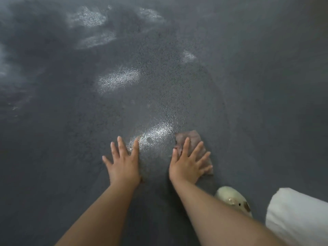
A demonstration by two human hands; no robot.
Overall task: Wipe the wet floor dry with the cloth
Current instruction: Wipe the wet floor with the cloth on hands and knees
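- Floor (248, 86): dark grey, finely speckled, filling nearly the whole head view; several pale glistening wet patches lie on it.
- Wet patch (158, 132): the nearest one, bright and shiny, lying between the two hands and just ahead of their fingertips; the left index finger reaches its edge.
- Further wet patches: one mid-frame (119, 79), others towards the top left (88, 18), blurred at the edges.
- Cloth (192, 141): a small brownish-pink rag, crumpled flat on the floor right of centre, its far edge protruding beyond the fingertips and its right edge showing past the little finger.
- Right hand (188, 164): palm down on the cloth, fingers straight and spread, pressing it against the floor.
- Left hand (123, 162): palm down directly on the bare floor, fingers straight and splayed, holding nothing; well apart from the cloth.
- Shoe (232, 197): a cream clog-type shoe with holes, beside the right forearm at lower right.
- White garment (298, 213): a pale fabric edge at the lower right corner, next to the shoe.
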